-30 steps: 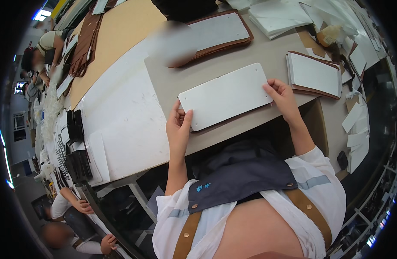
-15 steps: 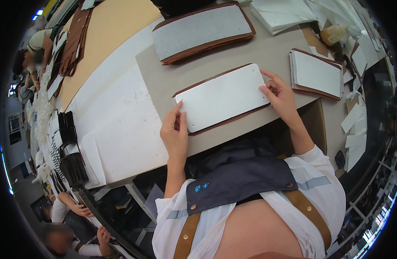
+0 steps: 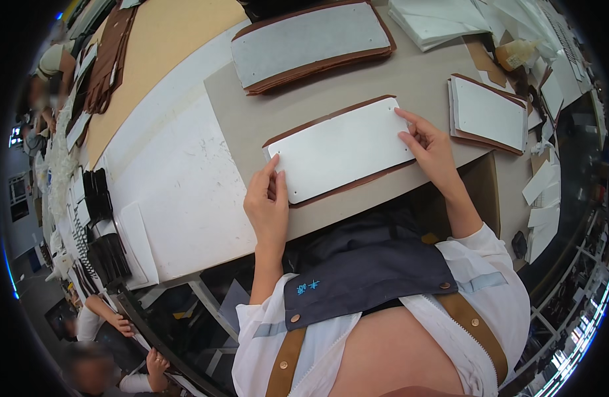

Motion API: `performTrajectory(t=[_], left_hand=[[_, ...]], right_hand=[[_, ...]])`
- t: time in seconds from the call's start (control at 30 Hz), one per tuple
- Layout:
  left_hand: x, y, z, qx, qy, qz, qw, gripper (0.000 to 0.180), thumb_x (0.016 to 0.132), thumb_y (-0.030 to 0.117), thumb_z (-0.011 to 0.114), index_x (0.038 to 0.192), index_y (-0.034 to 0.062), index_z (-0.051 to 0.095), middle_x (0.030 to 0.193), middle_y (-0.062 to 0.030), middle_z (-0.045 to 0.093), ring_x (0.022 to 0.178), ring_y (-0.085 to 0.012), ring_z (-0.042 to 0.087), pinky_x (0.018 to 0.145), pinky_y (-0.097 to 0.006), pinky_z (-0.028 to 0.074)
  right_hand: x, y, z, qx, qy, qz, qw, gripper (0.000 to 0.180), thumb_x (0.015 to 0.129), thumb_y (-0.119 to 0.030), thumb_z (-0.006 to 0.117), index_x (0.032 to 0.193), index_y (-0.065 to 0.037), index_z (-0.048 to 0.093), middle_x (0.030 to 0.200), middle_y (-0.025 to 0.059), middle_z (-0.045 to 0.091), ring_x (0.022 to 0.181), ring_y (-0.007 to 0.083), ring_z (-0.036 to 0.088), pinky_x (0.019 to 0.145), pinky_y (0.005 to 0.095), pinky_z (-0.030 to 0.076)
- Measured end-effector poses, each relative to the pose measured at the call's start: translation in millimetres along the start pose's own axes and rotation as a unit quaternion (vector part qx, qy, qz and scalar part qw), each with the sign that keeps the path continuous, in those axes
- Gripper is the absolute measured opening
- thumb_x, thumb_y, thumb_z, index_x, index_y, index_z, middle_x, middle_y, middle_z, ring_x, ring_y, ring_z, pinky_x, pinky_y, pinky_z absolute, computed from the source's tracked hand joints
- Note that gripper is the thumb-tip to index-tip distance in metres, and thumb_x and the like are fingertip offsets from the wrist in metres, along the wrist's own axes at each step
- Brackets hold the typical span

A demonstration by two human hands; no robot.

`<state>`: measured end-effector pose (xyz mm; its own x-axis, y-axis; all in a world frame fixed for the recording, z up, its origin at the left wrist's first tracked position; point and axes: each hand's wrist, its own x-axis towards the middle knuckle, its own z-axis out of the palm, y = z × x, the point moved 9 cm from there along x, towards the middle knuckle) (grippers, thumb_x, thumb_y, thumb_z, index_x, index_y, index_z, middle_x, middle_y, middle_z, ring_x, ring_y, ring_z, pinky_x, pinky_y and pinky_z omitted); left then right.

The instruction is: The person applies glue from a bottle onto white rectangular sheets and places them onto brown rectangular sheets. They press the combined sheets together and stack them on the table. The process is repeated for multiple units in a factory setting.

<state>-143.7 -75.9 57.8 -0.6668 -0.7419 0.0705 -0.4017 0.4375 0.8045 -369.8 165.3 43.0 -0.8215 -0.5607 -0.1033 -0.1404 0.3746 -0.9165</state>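
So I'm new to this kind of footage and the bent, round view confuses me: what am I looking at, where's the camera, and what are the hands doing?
It's a fisheye camera worn on a person's head, looking down, so straight edges curve. The left hand and right hand press on opposite ends of a white panel laid over a brown leather piece on a grey board. Behind lies a stack of grey-faced brown pieces; a smaller white-topped stack sits to the right. Other people work at the far left.
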Motion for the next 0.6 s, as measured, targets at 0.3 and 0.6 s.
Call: performTrajectory(t=[0.3, 0.6], left_hand=[[0.3, 2.5, -0.9, 0.026, -0.013, 0.002, 1.0, 0.029, 0.095, 0.003, 0.066, 0.123, 0.0056, 0.072, 0.08, -0.0035, 0.06, 0.064, -0.0101, 0.051, 0.06, -0.025, 0.045], [0.2, 6.7, -0.7, 0.057, -0.025, 0.017, 0.998, 0.03, 0.094, 0.003, 0.066, 0.123, 0.0057, 0.071, 0.081, -0.0078, 0.061, 0.064, -0.0157, 0.055, 0.061, -0.03, 0.048]], right_hand=[[0.7, -0.3, 2.4, -0.015, -0.005, -0.004, 1.0, 0.042, 0.093, -0.003, 0.069, 0.134, -0.009, 0.067, 0.079, -0.0051, 0.046, 0.067, 0.0051, 0.043, 0.062, 0.021, 0.04], [1.0, -2.2, 1.6, -0.016, -0.005, -0.006, 1.0, 0.042, 0.092, -0.002, 0.069, 0.134, -0.008, 0.067, 0.08, -0.0053, 0.046, 0.069, 0.005, 0.042, 0.063, 0.0204, 0.039]])
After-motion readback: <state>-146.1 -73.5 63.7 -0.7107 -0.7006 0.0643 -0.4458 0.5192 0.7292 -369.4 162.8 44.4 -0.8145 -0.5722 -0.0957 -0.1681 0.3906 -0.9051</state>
